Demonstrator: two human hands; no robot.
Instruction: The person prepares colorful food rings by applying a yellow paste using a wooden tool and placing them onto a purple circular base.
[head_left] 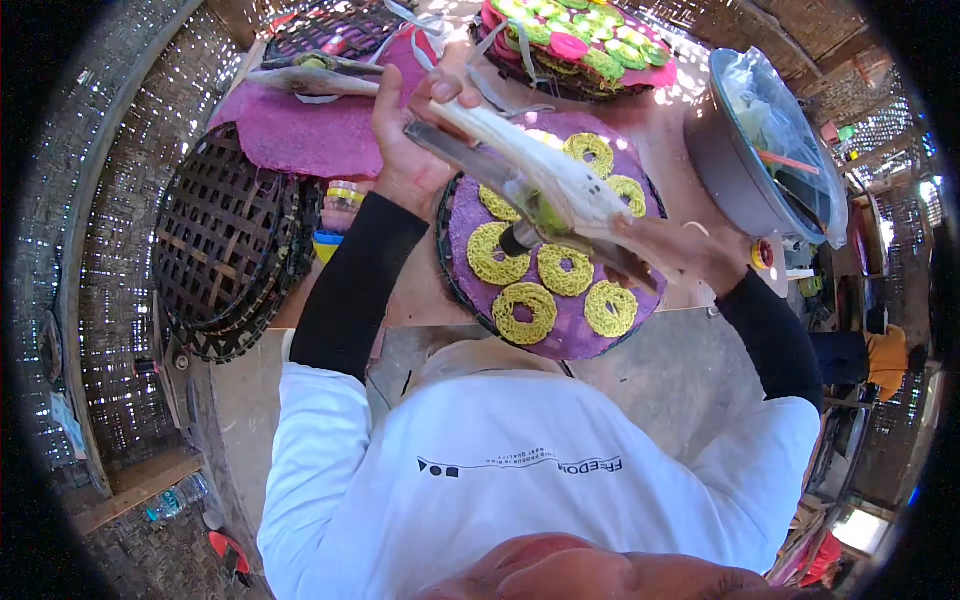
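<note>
Across both of my hands lies a long, pale, whitish hand press (545, 165), angled over the tray, with brown wooden bars along its lower side. Its thin end sticks out past my left hand (425, 125), whose fingers curl around it. My right hand (690, 250) grips the thicker end. A short cylinder (520, 238) with a dark band points down from the middle, next to a bit of green stuff. Beneath lies a round tray with purple cloth (580, 342), bearing several yellow-green rings of dough strands (525, 312). The press hides part of the tray.
Stacked dark woven trays (215, 230) stand at the left, near a purple cloth (310, 135). A tray of green and pink rings (600, 50) sits at the back. At the right is a large grey tub (720, 140) with a plastic bag. Another person (870, 360) is at far right.
</note>
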